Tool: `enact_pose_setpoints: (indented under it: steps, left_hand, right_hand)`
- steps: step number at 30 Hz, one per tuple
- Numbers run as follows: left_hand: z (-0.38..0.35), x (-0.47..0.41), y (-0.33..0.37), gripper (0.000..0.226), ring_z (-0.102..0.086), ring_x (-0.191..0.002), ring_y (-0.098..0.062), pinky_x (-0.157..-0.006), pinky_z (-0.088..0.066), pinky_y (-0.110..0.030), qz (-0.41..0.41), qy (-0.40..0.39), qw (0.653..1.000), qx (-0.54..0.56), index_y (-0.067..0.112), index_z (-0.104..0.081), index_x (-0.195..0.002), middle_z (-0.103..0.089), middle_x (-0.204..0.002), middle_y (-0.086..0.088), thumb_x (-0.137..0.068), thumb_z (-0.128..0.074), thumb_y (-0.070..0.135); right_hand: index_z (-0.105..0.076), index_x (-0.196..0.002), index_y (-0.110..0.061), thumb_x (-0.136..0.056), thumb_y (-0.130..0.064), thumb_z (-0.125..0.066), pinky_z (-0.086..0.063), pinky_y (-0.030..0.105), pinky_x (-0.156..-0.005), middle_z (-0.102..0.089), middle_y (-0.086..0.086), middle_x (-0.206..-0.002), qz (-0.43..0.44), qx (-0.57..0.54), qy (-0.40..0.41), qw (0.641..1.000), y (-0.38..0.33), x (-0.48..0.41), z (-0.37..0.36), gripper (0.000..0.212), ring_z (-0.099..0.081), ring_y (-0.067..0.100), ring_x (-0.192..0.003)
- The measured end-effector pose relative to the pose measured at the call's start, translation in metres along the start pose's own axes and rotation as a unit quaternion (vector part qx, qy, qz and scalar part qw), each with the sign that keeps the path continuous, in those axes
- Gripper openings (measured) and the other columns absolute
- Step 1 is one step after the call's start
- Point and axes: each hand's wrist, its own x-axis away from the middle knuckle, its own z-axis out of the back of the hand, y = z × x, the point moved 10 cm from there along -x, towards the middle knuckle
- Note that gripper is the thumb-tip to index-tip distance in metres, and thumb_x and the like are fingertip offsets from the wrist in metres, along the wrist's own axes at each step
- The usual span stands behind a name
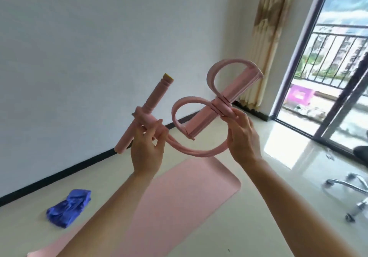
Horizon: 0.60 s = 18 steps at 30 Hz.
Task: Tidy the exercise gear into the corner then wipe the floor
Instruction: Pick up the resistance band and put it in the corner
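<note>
Pink pedal puller (199, 154) is up off the floor (268, 197), mid-scene. The left hand (147, 151) grips its tilted foam handle bar (153, 99), the right hand (243, 137) pinches the centre of the two-loop foot bar (234, 90), and the elastic tubes (185, 149) sag between. Pink mat (179, 193) lies unrolled and flat below, with a crumpled blue cloth (68, 209) on the floor to its left, apart from it.

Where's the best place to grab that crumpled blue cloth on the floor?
Probably from straight above, pinching the bunched-up folds in the middle of the blue cloth. It lies crumpled on the floor beside the pink mat, so the folds stand up while its edges lie flat.
</note>
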Motion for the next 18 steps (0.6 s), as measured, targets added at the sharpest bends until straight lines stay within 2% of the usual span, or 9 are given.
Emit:
enact_pose_setpoints:
  steps: [3,5,9,12,15,18]
  left_hand:
    - [-0.087,-0.008,0.051,0.038,-0.063,-0.105,-0.025,-0.077,-0.06,-0.043,-0.042,-0.036,0.998,0.019,0.024,-0.064,-0.129,-0.052,-0.132,-0.01,-0.093,-0.063,0.036]
    - [-0.149,-0.012,0.081,0.038,-0.06,-0.111,-0.024,-0.085,-0.059,-0.043,-0.061,-0.054,0.996,0.024,0.025,-0.062,-0.13,-0.05,-0.135,-0.009,-0.095,-0.06,0.038]
    - [-0.272,-0.023,0.135,0.033,-0.042,-0.135,-0.019,-0.102,-0.043,-0.033,-0.048,-0.105,0.993,0.027,0.038,-0.053,-0.133,-0.038,-0.144,-0.001,-0.102,-0.042,0.036]
    - [-0.35,-0.038,0.165,0.054,-0.038,-0.129,-0.011,-0.097,-0.041,-0.029,-0.026,-0.16,0.986,0.039,0.04,-0.042,-0.141,-0.036,-0.13,0.016,-0.09,-0.046,0.02]
    - [-0.412,-0.058,0.189,0.081,-0.044,-0.115,-0.01,-0.084,-0.051,-0.029,-0.05,-0.19,0.98,0.02,0.036,-0.032,-0.148,-0.045,-0.128,0.004,-0.081,-0.053,-0.004]
    - [-0.464,-0.089,0.205,0.075,-0.047,-0.115,-0.016,-0.086,-0.053,-0.032,-0.091,-0.17,0.981,-0.01,0.031,-0.038,-0.145,-0.048,-0.125,-0.001,-0.083,-0.058,-0.006]
  right_hand:
    - [-0.062,-0.129,-0.013,-0.087,0.012,-0.063,-0.059,0.053,-0.065,-0.057,0.013,-0.129,-0.033,0.034,0.024,0.999,0.091,0.007,0.036,0.049,-0.058,0.042,-0.104]
    - [-0.066,-0.125,-0.009,-0.085,0.012,-0.066,-0.058,0.052,-0.067,-0.058,0.014,-0.128,-0.054,0.055,0.029,0.997,0.156,0.009,0.051,0.045,-0.059,0.041,-0.104]
    - [-0.069,-0.119,-0.01,-0.083,0.012,-0.066,-0.059,0.051,-0.062,-0.057,0.012,-0.129,-0.1,0.086,-0.003,0.991,0.288,-0.006,0.065,0.043,-0.058,0.041,-0.106]
    - [-0.069,-0.116,-0.009,-0.083,0.013,-0.066,-0.058,0.051,-0.061,-0.058,0.014,-0.127,-0.109,0.097,-0.014,0.989,0.364,-0.031,0.075,0.04,-0.058,0.042,-0.105]
    - [-0.069,-0.116,-0.01,-0.085,0.01,-0.065,-0.057,0.049,-0.059,-0.057,0.012,-0.128,-0.108,0.101,-0.022,0.989,0.426,-0.059,0.077,0.038,-0.056,0.04,-0.106]
    - [-0.069,-0.119,-0.012,-0.086,0.01,-0.064,-0.054,0.045,-0.059,-0.056,0.01,-0.128,-0.098,0.095,-0.015,0.99,0.483,-0.086,0.062,0.04,-0.055,0.036,-0.107]
